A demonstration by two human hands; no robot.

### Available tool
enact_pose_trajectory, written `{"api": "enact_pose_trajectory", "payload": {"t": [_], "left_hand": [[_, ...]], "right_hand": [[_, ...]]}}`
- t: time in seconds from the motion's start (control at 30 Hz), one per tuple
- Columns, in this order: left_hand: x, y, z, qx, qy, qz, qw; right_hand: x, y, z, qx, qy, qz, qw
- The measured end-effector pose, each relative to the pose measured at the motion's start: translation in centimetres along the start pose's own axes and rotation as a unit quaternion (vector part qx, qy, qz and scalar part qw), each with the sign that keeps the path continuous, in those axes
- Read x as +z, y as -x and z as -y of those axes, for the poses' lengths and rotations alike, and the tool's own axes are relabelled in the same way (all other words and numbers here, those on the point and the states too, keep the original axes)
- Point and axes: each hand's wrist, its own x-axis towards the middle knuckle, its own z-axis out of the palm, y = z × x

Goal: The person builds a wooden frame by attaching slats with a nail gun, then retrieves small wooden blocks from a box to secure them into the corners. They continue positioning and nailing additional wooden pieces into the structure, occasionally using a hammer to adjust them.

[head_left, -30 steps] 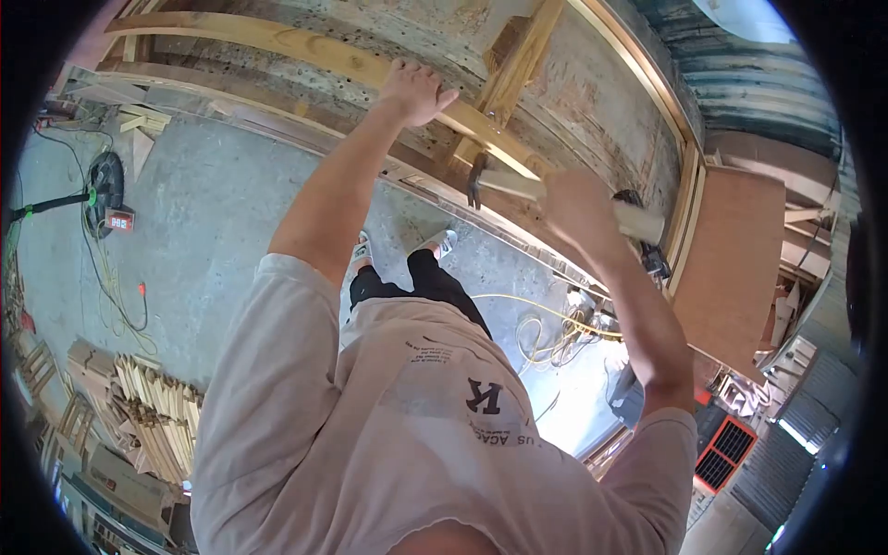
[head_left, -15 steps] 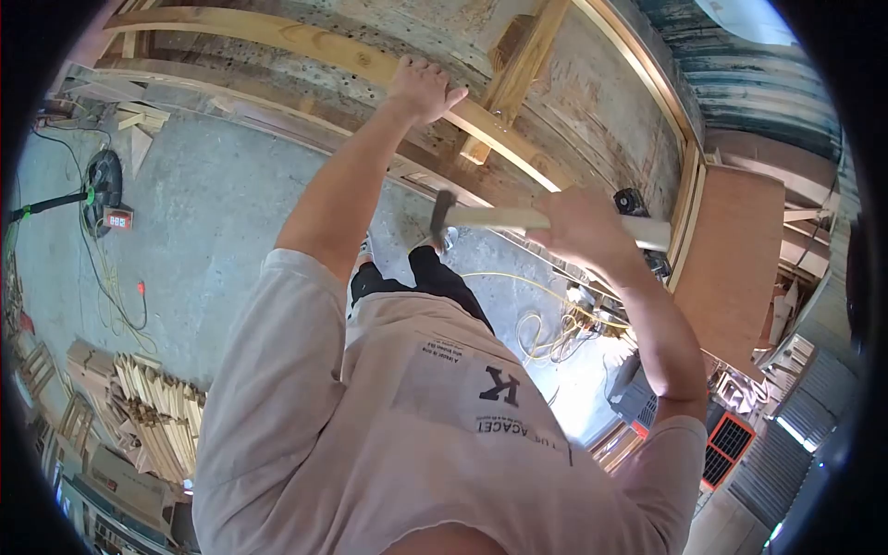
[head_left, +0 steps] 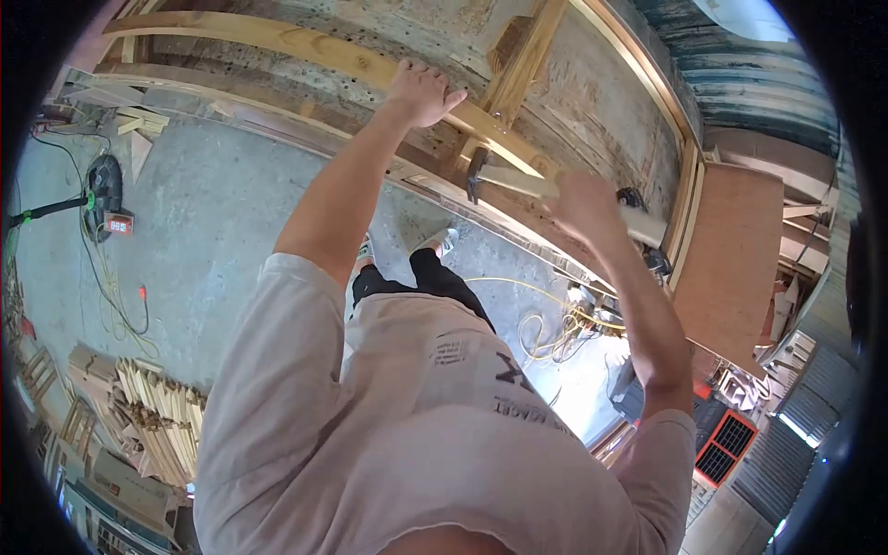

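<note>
My left hand (head_left: 424, 94) lies over a long wooden rail (head_left: 333, 57), its fingers bent over the far edge and the thumb out along the wood. A shorter crosspiece (head_left: 507, 94) passes under this rail at an angle, just right of that hand. In my right hand (head_left: 585, 208) is a hammer (head_left: 518, 181), gripped by its pale wooden handle. The dark hammer head is right at the near end of the crosspiece, overlapping it in this view.
A worn workbench (head_left: 592, 102) carries the timber frame. Yellow cable (head_left: 546, 338) lies coiled on the concrete floor (head_left: 222, 231). Wood strips (head_left: 157, 407) are stacked at lower left, a black fan-like thing (head_left: 104, 190) stands at left, and a brown panel (head_left: 726, 259) is at right.
My right hand has swung the hammer up and away from my body, bringing its head to the crosspiece's near end. The left hand has stayed on the rail.
</note>
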Motion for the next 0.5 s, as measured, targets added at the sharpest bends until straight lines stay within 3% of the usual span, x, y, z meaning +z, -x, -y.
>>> {"api": "enact_pose_trajectory", "payload": {"t": [0.07,0.1,0.2,0.23,0.3,0.33,0.43,0.5], "left_hand": [[-0.3,-0.2,0.6,-0.009,-0.008,0.004,1.0],[-0.1,0.2,0.1,-0.01,0.004,0.001,1.0],[0.6,-0.2,0.3,-0.007,0.0,-0.035,0.999],[1.1,-0.4,0.4,-0.005,-0.007,-0.061,0.998],[0.3,-0.1,0.6,0.007,-0.002,-0.044,0.999],[-0.1,-0.1,0.5,0.013,0.004,-0.023,1.0],[0.5,-0.1,0.4,-0.004,-0.014,-0.036,0.999],[-0.3,-0.1,-0.1,0.0,-0.012,-0.035,0.999]], "right_hand": [[1.6,1.3,0.5,-0.055,0.02,-0.106,0.993],[-0.4,2.4,1.2,-0.078,0.022,-0.045,0.996],[-2.8,3.5,1.9,-0.113,-0.027,0.01,0.993],[-1.7,2.5,1.4,-0.108,-0.029,0.008,0.994],[0.2,-0.1,0.7,-0.031,-0.03,-0.098,0.994],[0.1,-0.2,0.7,0.007,-0.026,-0.019,0.999],[0.5,1.7,0.1,-0.063,-0.025,-0.081,0.994],[-0.8,2.1,-0.7,-0.044,-0.067,-0.042,0.996]]}}
